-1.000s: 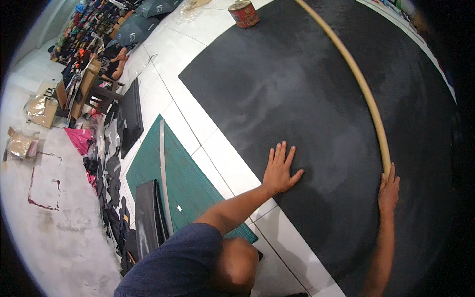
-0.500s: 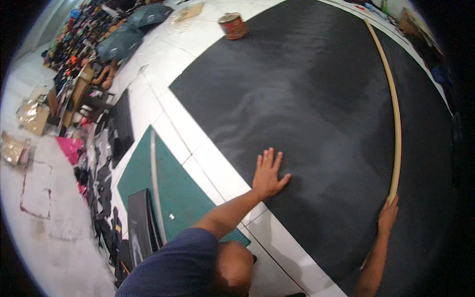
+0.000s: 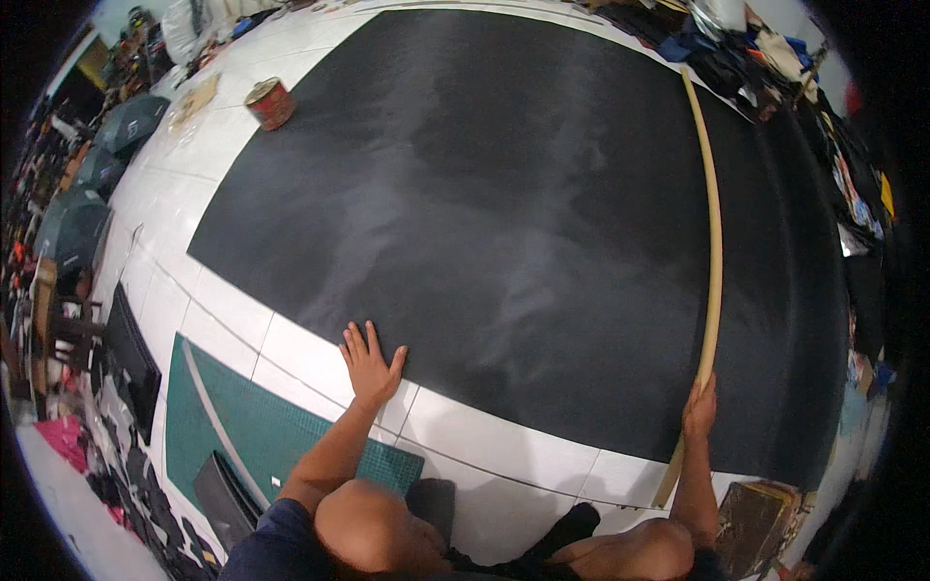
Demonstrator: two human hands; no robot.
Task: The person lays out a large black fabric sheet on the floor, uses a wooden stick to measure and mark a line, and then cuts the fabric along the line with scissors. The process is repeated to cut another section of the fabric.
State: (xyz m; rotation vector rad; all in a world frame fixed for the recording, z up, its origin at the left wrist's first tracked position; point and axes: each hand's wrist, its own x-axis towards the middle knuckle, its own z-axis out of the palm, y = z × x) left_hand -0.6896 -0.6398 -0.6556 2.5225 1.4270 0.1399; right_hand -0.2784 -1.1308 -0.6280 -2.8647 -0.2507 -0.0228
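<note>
A person crouches at the near edge of a broad black sheet point(image 3: 465, 232) spread over a white tiled floor point(image 3: 228, 320), a long pale wooden pole point(image 3: 716, 213) laid across its right-hand part from near to far. Laying out the sheet and placing the pole look done; no cut or drawn line can be made out beside the pole, so the work appears to be at an early stage, though what remains cannot be told from this view.

The right hand point(image 3: 699, 412) has its fingers closed about the pole close to its near end, which runs on past the sheet's edge over the tiles. The left hand point(image 3: 373, 376), well apart from the pole, lies palm down with fingers spread, holding nothing, its fingertips on the sheet's near edge.

At near left lies a green cutting mat point(image 3: 281, 426), bearing a pale strip point(image 3: 218, 416) and a folded black piece point(image 3: 226, 499). A reddish can point(image 3: 271, 104) stands at the sheet's far-left edge.
</note>
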